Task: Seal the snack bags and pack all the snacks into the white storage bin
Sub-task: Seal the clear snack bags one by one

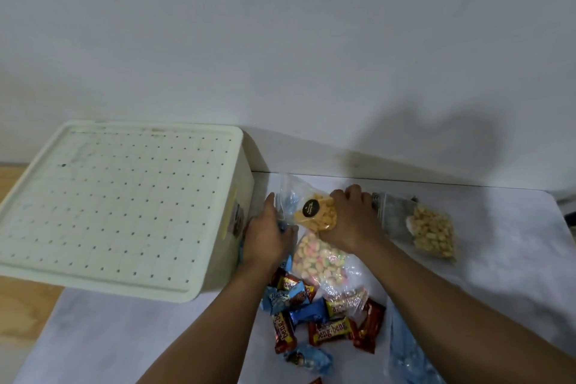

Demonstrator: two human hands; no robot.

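Clear plastic is in both hands: a see-through snack bag of small orange crackers with a round black sticker (314, 212). It sits just to the right of the big white storage bin with the dotted lid (124, 206), held a little above the white table (498, 274). The left hand (268, 235) is curled on the bag's left edge, between the bag and the bin. The right hand (349, 221) has bent fingers over the bag's right side, pinching it. The bag's long way runs up and away from the person, with its open top on the far side, so I think the hands must slide up to that far edge to press it shut. The bin lid is on, and the left hand is the nearer one to lift it. Farther right of the bin lies a clear bag of pale puffed snacks (431, 232). Right in front of the held bag is a bag of pink and yellow sweets (314, 262), and nearer the person is a pile of small red and blue wrapped chocolate bars (324, 318).
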